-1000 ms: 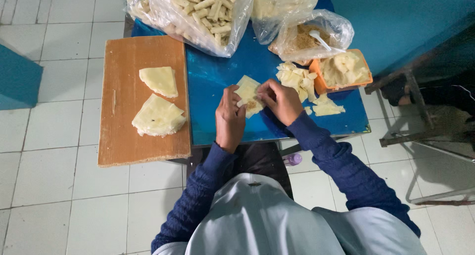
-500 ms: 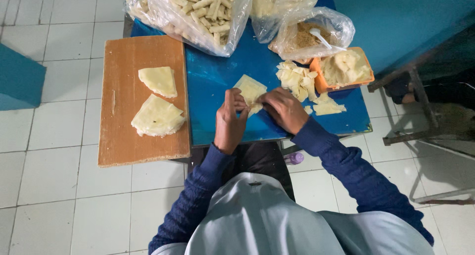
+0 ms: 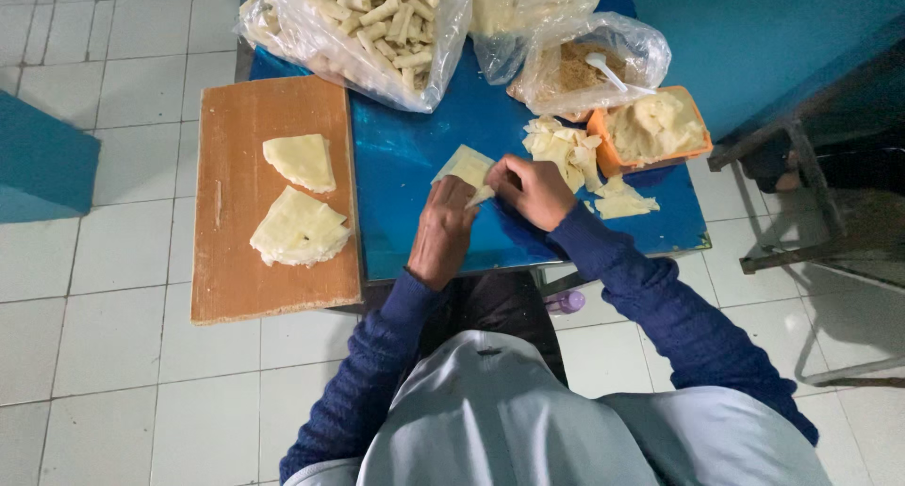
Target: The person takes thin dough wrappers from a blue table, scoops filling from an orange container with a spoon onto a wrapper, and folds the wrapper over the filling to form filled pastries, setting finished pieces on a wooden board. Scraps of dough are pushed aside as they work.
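A pale yellow dough wrapper [image 3: 466, 168] lies on the blue table [image 3: 405, 147] in front of me. My left hand [image 3: 441, 233] and my right hand [image 3: 531, 191] both pinch its near edge, fingers curled over it. The part of the wrapper under my fingers is hidden. Just right of my right hand sits a loose heap of more wrappers [image 3: 564, 150], and beyond it an orange tub of pale filling [image 3: 654, 128].
A wooden board [image 3: 236, 260] at the left carries two stacks of folded wrappers [image 3: 299, 228]. A clear bag of rolled pieces [image 3: 368, 24] and two other bags [image 3: 584, 66] stand at the table's far edge. A metal frame [image 3: 811, 222] is at the right; white tiled floor surrounds.
The wrapper has been lowered flat onto the table, and both hands have closed together over its near edge.
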Tool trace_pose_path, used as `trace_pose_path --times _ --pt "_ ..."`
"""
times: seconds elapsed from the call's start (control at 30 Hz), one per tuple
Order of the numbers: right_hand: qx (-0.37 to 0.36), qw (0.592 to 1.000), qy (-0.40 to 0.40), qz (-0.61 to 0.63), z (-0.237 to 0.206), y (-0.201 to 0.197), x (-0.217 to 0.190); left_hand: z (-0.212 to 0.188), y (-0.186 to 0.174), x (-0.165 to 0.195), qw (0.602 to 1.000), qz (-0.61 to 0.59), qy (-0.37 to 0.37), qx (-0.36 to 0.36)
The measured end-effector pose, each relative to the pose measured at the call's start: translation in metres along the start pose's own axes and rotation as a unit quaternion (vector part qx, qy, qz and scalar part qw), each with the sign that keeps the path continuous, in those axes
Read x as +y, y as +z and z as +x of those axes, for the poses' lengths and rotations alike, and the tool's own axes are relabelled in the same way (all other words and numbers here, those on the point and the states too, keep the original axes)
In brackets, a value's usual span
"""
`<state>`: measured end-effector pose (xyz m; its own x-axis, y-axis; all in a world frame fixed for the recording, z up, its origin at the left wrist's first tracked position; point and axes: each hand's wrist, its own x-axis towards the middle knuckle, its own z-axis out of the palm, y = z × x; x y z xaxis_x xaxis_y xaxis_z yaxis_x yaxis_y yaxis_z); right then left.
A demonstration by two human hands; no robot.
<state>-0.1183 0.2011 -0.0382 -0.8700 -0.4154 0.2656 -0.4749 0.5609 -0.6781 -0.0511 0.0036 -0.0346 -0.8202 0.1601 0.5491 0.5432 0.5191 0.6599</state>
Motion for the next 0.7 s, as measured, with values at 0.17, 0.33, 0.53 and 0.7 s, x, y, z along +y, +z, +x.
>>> trace_pose_path --times 0.17,0.33,0.53,0.7 --pt "-0.002 0.999 -0.019 -0.045 0.006 0.005 0.0 0.013 0.003 -0.023 0.998 0.006 0.055 0.003" --pt "0.065 0.984 -0.13 -0.103 0.002 0.011 -0.007 0.021 0.002 -0.026 1.0 -0.015 0.019 0.013" --pt "0.065 0.979 -0.152 -0.118 -0.007 0.015 -0.013 0.023 -0.003 -0.023 1.0 -0.005 -0.023 -0.021" --pt "0.039 0.978 -0.159 -0.128 -0.009 0.014 -0.018 0.021 -0.008 -0.027 0.999 0.003 0.011 -0.03"
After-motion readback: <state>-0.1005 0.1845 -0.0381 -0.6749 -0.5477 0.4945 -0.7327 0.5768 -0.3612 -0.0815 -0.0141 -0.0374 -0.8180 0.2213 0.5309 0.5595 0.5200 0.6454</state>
